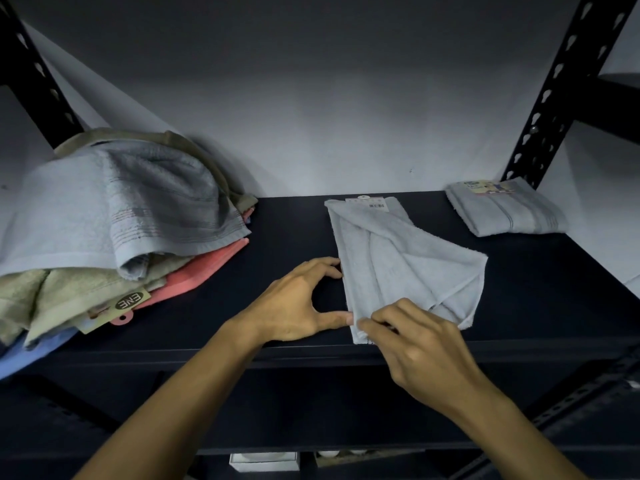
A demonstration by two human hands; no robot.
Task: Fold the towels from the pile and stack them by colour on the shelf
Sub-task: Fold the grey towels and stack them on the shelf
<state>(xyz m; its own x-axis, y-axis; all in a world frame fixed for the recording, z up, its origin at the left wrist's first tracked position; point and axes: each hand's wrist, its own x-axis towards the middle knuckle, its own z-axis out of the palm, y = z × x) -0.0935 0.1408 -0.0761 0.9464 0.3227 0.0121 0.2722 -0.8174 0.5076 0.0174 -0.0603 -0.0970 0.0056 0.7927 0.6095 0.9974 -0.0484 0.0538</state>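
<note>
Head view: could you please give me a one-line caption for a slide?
Both hands, left hand and right hand, work a half-folded pale blue towel on a dark shelf, unfolded pile at left, folded towel at right.

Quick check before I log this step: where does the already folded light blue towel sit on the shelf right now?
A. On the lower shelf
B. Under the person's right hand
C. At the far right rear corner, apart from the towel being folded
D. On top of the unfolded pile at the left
C: the folded light blue towel lies alone by the right post, apart from the towel being folded.
</note>
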